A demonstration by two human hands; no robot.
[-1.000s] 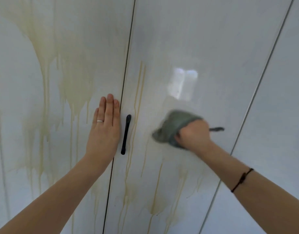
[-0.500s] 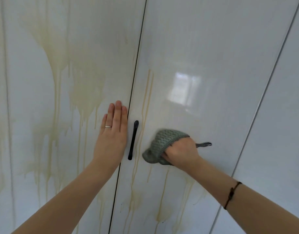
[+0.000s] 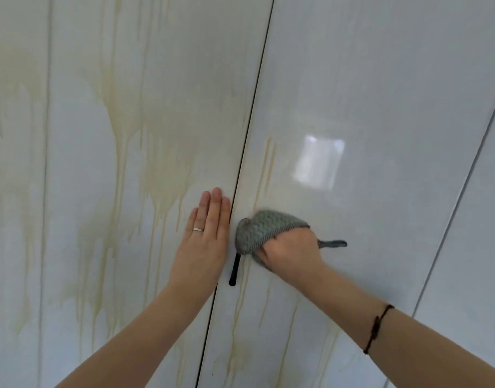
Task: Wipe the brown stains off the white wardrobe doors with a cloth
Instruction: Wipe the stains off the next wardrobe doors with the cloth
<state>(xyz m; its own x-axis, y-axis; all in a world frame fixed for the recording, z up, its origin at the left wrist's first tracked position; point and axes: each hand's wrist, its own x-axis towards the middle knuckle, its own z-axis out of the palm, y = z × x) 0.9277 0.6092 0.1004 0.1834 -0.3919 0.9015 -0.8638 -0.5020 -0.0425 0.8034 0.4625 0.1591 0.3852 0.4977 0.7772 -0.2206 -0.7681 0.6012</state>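
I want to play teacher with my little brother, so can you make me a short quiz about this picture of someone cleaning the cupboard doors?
1. True or false: the left hand lies flat, fingers straight, on the stained left door.
2. What does the right hand grip?
A) a grey-green knitted cloth
B) a spray bottle
C) a sponge on a stick
3. Fill in the gap: the cloth hides the top of the black door ____.

Key
1. True.
2. A.
3. handle; only its lower end shows below the cloth.
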